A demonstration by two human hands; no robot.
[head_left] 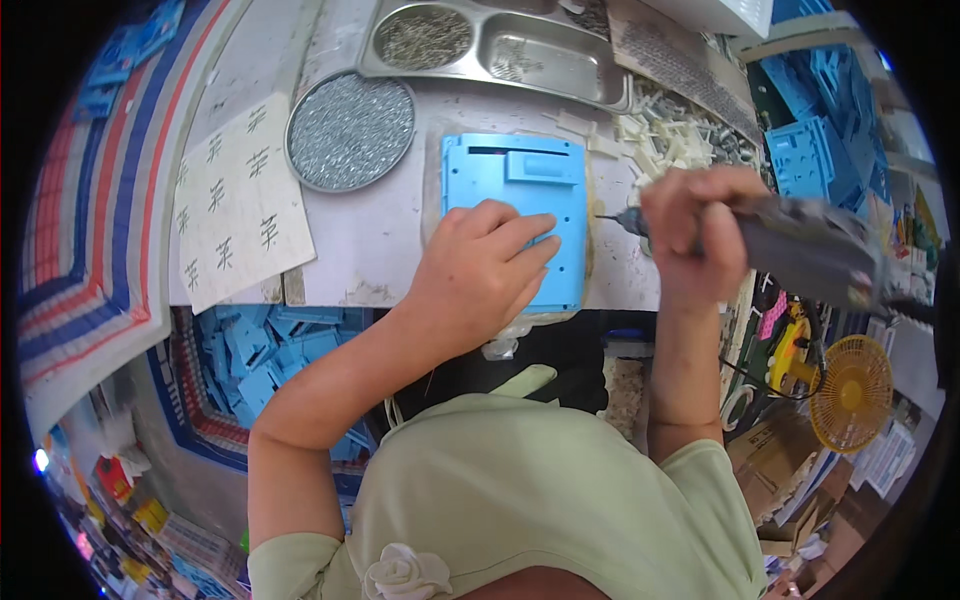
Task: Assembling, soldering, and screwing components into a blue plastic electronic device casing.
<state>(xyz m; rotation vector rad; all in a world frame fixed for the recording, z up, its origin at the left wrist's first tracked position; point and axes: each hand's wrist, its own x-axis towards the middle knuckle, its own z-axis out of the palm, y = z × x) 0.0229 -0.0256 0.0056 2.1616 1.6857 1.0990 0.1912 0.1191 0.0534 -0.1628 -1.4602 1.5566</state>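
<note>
A light blue plastic casing (480,180), with a slot and a raised block near its far end, lies flat on the worktable. My left hand (487,262) rests on top of it, fingers stretched over its surface and slightly bent; its palm side is hidden. To the right, my right hand (700,225) is wrapped around a dark electric screwdriver (815,245). The tool is held level, and its thin bit points left toward the casing's right edge without touching it.
Left of the casing stands a round dish of small silvery screws (350,130), beside a paper sheet with handwritten characters (245,200). A steel compartment tray (550,95) and a pile of white plastic parts (665,135) lie beyond. More blue casings (800,155) are stacked right; a yellow fan (850,393) stands lower right.
</note>
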